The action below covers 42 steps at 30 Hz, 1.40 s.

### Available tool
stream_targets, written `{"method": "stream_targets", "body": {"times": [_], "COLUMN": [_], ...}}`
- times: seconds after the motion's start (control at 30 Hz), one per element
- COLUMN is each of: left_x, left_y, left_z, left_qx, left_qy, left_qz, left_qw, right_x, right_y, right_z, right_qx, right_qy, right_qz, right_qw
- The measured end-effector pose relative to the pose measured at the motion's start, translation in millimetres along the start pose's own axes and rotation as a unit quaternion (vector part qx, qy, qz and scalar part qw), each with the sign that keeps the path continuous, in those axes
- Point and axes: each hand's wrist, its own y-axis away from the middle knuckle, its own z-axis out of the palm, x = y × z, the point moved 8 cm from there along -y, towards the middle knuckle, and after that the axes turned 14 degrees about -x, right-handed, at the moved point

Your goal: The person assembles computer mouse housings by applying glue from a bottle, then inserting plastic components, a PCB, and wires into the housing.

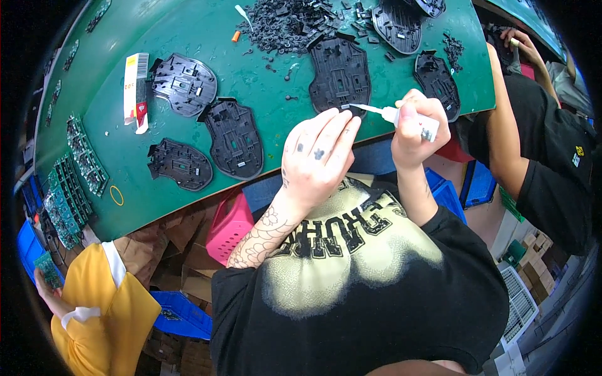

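My right hand (pixel 419 128) grips a small white glue bottle (pixel 411 119) whose long thin nozzle points left. The nozzle tip meets the near edge of a black plastic shell (pixel 340 74) lying on the green table (pixel 125 156). My left hand (pixel 318 156) rests at the table's near edge, its fingertips pinching something small at the shell's rim by the nozzle tip. What the fingers hold is too small to make out.
Several more black shells (pixel 234 139) lie on the table's left and far right. A heap of small black parts (pixel 285 25) sits at the back. Green circuit boards (pixel 78 169) line the left edge. Other people work at the right (pixel 539 156) and lower left (pixel 100 301).
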Motion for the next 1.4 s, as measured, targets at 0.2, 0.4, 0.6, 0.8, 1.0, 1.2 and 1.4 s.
{"method": "stream_targets", "body": {"times": [0.2,0.4,0.6,0.8,1.0,1.2,1.4], "left_x": [-2,-31,-35,-35,-100,-107,-151], "left_y": [-3,-88,-122,-74,18,19,7], "left_z": [-9,-43,-12,-89,-108,-105,-142], "left_qx": [0.016,0.015,-0.010,0.025,-0.142,-0.128,-0.028], "left_qy": [0.016,-0.047,-0.150,-0.051,-0.066,-0.118,-0.019], "left_qz": [0.010,-0.054,-0.020,-0.086,-0.226,-0.206,-0.266], "left_qw": [1.000,0.997,0.988,0.995,0.962,0.963,0.963], "right_x": [5,30,20,0,-2,-4,-3], "right_y": [2,-3,-14,-18,-17,-17,-20], "right_z": [-7,-21,-33,-29,-29,-16,-16], "right_qx": [0.022,0.121,0.147,0.085,0.080,0.051,0.082], "right_qy": [-0.021,-0.328,-0.443,-0.472,-0.437,-0.446,-0.427], "right_qz": [-0.018,0.111,0.119,0.082,0.070,0.058,0.072], "right_qw": [0.999,0.930,0.876,0.873,0.893,0.891,0.898]}}
